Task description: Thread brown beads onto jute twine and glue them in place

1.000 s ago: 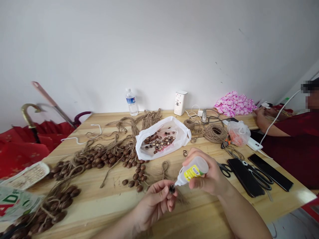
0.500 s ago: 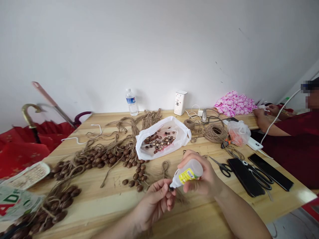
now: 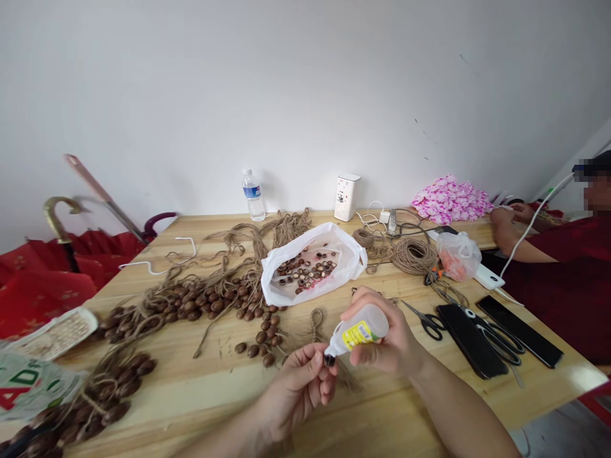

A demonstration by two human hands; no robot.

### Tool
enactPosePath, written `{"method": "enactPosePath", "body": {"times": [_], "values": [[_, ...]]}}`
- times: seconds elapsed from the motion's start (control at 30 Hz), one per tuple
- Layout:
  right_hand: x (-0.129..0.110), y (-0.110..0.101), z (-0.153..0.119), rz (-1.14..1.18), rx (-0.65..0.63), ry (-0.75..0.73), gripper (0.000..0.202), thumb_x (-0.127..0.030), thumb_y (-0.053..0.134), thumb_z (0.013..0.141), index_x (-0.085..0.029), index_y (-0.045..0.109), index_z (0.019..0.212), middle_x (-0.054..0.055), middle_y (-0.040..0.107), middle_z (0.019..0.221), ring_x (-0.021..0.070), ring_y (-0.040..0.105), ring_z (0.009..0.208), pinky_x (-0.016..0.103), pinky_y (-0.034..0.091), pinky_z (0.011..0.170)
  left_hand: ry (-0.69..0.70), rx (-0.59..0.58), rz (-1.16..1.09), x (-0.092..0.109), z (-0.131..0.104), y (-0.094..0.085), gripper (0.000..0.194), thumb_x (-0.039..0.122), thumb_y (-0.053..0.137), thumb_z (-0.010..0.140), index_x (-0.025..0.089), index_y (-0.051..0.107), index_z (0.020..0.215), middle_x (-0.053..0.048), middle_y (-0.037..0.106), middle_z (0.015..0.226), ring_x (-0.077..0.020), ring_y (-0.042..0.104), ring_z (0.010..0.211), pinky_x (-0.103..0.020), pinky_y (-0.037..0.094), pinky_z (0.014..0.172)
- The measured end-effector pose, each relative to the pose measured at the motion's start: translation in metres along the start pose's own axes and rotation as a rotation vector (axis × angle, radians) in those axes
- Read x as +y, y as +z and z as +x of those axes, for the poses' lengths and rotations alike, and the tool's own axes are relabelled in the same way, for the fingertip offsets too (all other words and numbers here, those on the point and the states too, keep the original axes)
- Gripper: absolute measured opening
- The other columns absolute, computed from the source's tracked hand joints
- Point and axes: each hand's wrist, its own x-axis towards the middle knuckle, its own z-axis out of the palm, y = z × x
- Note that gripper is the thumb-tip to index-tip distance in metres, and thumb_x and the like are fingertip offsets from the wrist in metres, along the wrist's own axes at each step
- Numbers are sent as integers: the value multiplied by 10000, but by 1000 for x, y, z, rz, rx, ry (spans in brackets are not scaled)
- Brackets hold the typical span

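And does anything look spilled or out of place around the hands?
Nothing stands out. The right hand holds the squeeze bottle tilted nozzle-down at the dark shell in the left hand; no spill shows on the wooden tabletop.

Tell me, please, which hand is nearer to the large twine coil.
Right. The right hand is in front of the large twine coil; the left hand is farther off, leftward.

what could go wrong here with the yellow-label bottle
The bottle is tipped nozzle-down at the dark shell, so any liquid inside might run onto the left grip. If the right grip squeezes too hard, too much could come out. Drips might also catch the twine lying close by.
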Motion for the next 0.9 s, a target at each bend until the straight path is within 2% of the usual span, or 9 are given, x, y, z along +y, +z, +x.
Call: {"method": "enactPosePath", "body": {"times": [0.7, 0.9], "values": [[-1, -3, 1, -7, -5, 5, 427, -514, 736, 641, -168, 624, 864, 28, 522, 758, 154, 481, 644, 277, 376, 583, 36, -24, -14, 0, -1, -5, 156, 192, 761, 653, 133, 693, 781, -67, 694, 700, -80, 559, 519, -183, 422, 481], [-2, -3, 1, 3, -16, -14, 421, -491, 749, 638, -170, 625, 880, 22, 515, 757, 151, 477, 645, 276, 364, 588, 39, -8, -11, 3, -2, -3, 168, 167, 790, 607, 146, 720, 759, -23, 659, 584, -77, 567, 510, -169, 438, 489]]}}
